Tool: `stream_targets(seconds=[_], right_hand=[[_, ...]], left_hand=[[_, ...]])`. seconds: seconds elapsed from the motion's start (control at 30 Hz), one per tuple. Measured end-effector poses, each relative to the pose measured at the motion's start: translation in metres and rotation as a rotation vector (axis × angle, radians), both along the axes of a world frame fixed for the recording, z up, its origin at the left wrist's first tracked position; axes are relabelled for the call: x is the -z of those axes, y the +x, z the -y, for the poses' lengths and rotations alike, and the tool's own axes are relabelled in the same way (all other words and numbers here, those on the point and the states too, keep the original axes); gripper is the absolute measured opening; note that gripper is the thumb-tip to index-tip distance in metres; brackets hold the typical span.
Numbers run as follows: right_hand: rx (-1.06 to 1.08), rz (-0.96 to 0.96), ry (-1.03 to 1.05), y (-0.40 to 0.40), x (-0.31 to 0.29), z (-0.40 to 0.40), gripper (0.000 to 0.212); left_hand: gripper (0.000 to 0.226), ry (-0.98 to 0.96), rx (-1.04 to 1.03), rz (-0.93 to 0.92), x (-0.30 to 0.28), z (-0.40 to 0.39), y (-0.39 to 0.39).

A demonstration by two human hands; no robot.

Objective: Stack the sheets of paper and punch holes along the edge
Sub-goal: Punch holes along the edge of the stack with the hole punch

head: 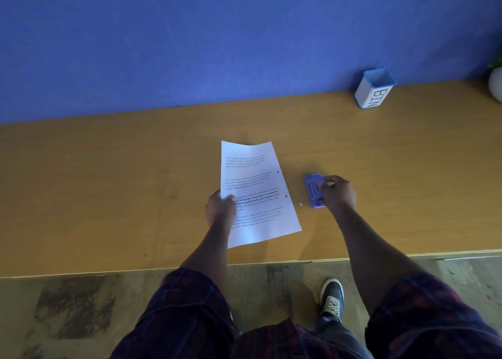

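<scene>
plaid sleeves (190, 299) frame the paper stack (258, 193), pinned by the left hand (220, 209); right of it, the right hand (338, 193) grips the hole punch (314, 191). loosened sheets could misalign holes.

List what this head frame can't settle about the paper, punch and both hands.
- Paper: sheet count unreadable; edges too thin, text too small.
- Hole punch: right hand covers its right side, so the grip is unclear.
- Left hand: fingertips on the sheet, pressing or pinching unclear.
- Plant pot: cut by right edge.
</scene>
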State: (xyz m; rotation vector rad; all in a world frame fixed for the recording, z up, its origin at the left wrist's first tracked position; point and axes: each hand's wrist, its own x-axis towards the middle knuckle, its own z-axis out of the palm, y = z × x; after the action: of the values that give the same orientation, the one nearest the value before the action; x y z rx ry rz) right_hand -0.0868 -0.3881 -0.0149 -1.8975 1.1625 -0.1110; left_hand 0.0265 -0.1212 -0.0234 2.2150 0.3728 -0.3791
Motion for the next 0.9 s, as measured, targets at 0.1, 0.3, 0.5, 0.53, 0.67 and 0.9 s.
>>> stream_targets(seconds=[0.1,0.3,0.5,0.53,0.67,0.9], right_hand=[[0.056,-0.007,-0.042,-0.007,0.0,0.017,0.025],[0.192,-0.009,-0.11,-0.014,-0.006,0.05,0.028],[0.278,-0.045,-0.075,-0.023,0.0,0.072,0.031],[0.284,-0.054,-0.064,-0.024,0.002,0.074,0.031],[0.302,-0.067,-0.062,-0.024,0.007,0.079,0.031],[0.402,-0.074,-0.095,-0.026,0.006,0.098,0.034]], left_hand=[[0.027,0.0,0.015,-0.005,-0.001,-0.005,0.002],[0.027,-0.03,0.047,-0.051,0.0,-0.01,0.007],[0.027,-0.026,0.059,-0.048,0.0,-0.01,0.006],[0.027,-0.025,0.058,-0.05,0.0,-0.01,0.006],[0.028,-0.017,0.062,-0.052,0.0,-0.011,0.006],[0.03,-0.021,0.07,-0.061,-0.003,-0.009,0.005]])
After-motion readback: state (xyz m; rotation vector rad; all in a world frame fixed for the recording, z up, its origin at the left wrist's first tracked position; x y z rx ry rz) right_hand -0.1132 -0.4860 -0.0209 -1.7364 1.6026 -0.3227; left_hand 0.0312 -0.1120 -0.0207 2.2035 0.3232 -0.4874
